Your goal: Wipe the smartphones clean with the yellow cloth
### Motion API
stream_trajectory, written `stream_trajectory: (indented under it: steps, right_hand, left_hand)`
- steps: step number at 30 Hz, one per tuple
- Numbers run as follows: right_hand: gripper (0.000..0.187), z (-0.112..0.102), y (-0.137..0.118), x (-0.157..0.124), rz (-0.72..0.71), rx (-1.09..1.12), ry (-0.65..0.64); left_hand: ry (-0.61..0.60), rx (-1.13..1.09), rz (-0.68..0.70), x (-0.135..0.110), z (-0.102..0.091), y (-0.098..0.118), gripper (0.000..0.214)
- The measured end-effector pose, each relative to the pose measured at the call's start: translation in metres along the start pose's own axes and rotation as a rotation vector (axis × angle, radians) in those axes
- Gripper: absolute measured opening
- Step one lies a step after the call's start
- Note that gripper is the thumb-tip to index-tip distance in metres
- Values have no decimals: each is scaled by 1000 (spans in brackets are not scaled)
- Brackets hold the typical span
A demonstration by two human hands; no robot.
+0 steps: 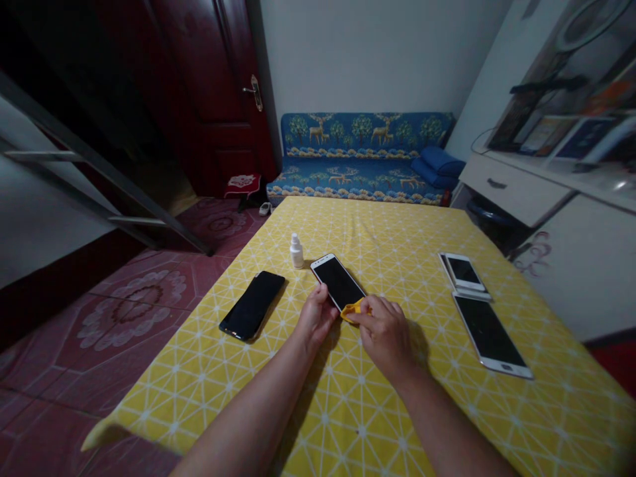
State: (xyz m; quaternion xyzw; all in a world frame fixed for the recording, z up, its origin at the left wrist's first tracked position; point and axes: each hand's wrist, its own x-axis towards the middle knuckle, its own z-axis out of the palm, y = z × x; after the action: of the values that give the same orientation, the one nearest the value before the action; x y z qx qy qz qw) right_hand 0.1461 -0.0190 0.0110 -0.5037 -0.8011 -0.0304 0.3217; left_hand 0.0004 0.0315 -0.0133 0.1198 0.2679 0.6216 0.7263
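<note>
A white-rimmed phone [338, 281] with a dark screen lies face up in the middle of the yellow patterned tablecloth [377, 411]. My left hand [316, 317] holds its near left edge, fingers curled against it. My right hand [385, 334] pinches a small yellow cloth [354, 309] and presses it on the phone's near end. A small white bottle [297, 251] stands upright just left of the phone's far end.
A black phone [253, 305] lies to the left. Two white phones [463, 271] [491, 334] lie at the right. A blue patterned sofa [362, 159] stands beyond the table, a dark red door [218, 86] at the back left, and white cabinets [561, 199] at the right.
</note>
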Motion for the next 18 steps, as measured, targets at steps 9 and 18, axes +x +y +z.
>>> stream_trajectory:
  steps: [9,18]
  right_hand:
    - [42,20,43,-5,308,278,243]
    - [31,13,18,0,284,518,464]
  left_hand:
    - [-14,-6,-42,4,-4,-3,21]
    - [40,-93,-71,1,8,4,29]
